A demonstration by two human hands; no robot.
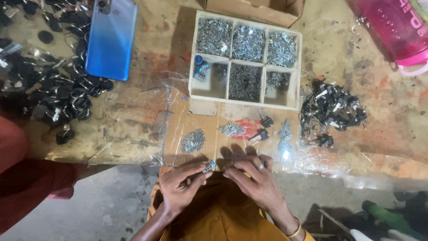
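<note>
My left hand [180, 185] pinches a small blue and silver lock cylinder [209, 167] between thumb and fingers at the table's front edge. My right hand [253, 178], with a ring on one finger, has its fingers curled close to the cylinder's right side; whether they touch it or hold a small part is hidden. Both hands hover over my lap in orange cloth. Just beyond them on a cardboard sheet [200, 122] lie small piles of metal pieces [192, 140] and two black-headed keys [262, 128].
A white compartment tray [299, 71] holds several heaps of small metal parts. A pile of black keyed parts [332, 111] lies right of it, and a bigger one [58, 89] at left. A blue phone [111, 38], a pink bottle [397, 27] and another person's red sleeve [26, 187] are nearby.
</note>
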